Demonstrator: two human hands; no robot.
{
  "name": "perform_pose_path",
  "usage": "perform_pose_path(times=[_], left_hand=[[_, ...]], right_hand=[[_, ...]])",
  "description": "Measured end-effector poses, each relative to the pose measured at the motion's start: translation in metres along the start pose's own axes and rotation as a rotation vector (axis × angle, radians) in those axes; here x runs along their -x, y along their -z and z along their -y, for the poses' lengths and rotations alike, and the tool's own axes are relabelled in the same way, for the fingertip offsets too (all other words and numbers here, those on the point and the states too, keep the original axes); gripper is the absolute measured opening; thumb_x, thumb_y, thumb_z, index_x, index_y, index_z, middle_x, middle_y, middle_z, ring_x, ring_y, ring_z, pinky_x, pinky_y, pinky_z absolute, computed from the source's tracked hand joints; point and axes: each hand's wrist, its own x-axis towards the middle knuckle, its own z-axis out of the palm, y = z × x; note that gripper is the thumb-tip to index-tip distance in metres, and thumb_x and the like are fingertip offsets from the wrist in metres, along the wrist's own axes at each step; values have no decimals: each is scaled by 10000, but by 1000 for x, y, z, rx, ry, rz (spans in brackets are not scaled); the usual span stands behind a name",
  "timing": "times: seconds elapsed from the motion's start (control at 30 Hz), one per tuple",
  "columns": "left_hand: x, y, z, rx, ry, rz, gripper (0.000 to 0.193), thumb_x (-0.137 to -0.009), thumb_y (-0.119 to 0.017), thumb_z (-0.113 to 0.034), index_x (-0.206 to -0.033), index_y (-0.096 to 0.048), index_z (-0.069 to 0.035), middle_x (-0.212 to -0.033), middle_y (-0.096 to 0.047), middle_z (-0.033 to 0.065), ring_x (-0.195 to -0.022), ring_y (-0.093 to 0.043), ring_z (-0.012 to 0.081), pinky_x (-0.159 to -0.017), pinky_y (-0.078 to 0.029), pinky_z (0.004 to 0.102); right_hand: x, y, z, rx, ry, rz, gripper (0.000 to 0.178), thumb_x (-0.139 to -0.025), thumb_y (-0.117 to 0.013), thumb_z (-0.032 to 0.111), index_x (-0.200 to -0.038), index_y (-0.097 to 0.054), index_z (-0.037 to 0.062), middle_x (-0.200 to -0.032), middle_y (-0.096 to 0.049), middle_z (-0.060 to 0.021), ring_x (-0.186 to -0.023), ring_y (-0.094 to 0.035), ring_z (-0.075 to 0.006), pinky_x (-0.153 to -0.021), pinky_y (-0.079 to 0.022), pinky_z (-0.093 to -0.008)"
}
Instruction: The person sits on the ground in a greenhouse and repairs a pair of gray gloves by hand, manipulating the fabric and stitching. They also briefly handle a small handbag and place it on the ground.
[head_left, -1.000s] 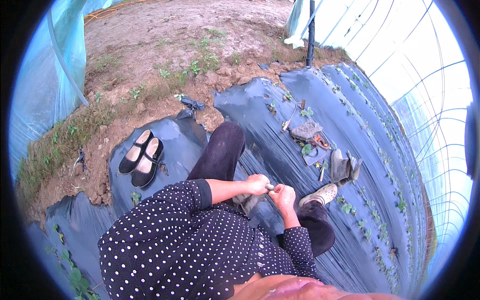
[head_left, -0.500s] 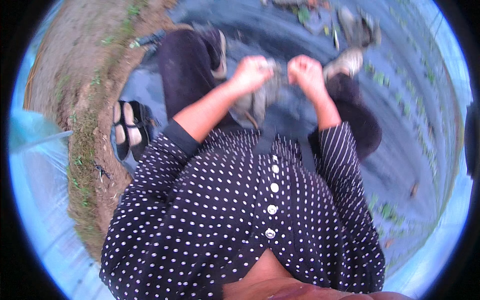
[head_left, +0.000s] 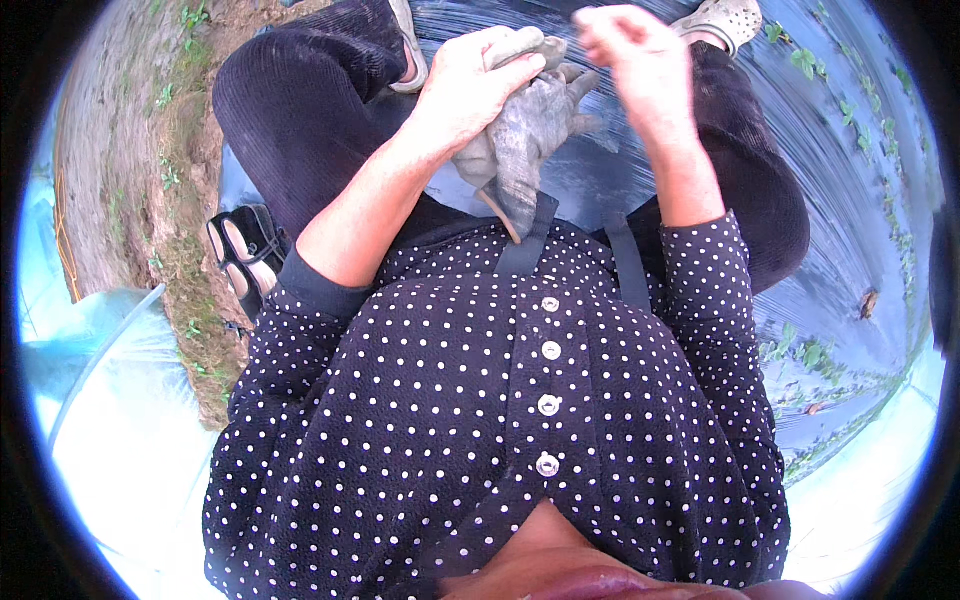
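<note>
My left hand point(head_left: 465, 85) is closed on a grey, soiled work glove point(head_left: 530, 135), pinching it near the top between thumb and fingers. The glove hangs limp over my lap, its fingers pointing up and right and its brown-edged cuff down by my waist. Whether a second glove is bunched with it, I cannot tell. To the right of the glove and apart from it, my right hand point(head_left: 645, 65) is raised, fingers bent toward my left hand. Its fingertips are smeared by motion, and nothing can be made out in them.
Black plastic sheeting point(head_left: 740, 335) covers the ground, with small green plants point(head_left: 815, 355) along the right. Black shoes point(head_left: 245, 250) stand left of my knee, beside bare soil point(head_left: 200, 300). A pale clog point(head_left: 725, 22) is on my right foot. Clear plastic film point(head_left: 110, 400) hangs at left.
Both hands have come up slightly in the picture and my right hand has moved a little right. My knees are spread wider in view, and the glove shows more clearly.
</note>
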Motion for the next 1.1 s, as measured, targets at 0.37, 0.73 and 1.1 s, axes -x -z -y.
perform_pose_path(times=[0.37, 0.73, 1.1], left_hand=[[10, -2, -14, 52, -37, -102, 182, -946, -723, -109, -1095, -697, -7, -969, -684, -19, -913, -599, 58, -827, -495, 233], [6, -2, -18, 131, -252, -177, 135, -945, -686, -46, -1075, -702, -16, -994, -691, 5, -946, -612, 77, -862, -488, 236], [3, -1, -9, 131, -248, -97, 155, -957, -689, -98, -1089, -689, -16, -951, -684, -13, -893, -603, 61, -825, -500, 233]], right_hand=[[22, -12, 24, 54, -77, 154, 211, -944, -726, 221, -1032, -730, 29, -918, -736, -24, -865, -661, -76, -815, -531, -251], [8, 2, 31, -60, 41, 128, 205, -888, -549, -42, -980, -727, 2, -988, -735, -34, -921, -674, -115, -871, -532, -264], [17, -17, 36, 157, 67, 116, 178, -893, -734, 182, -996, -744, 37, -851, -724, -36, -795, -676, -102, -777, -546, -270]])
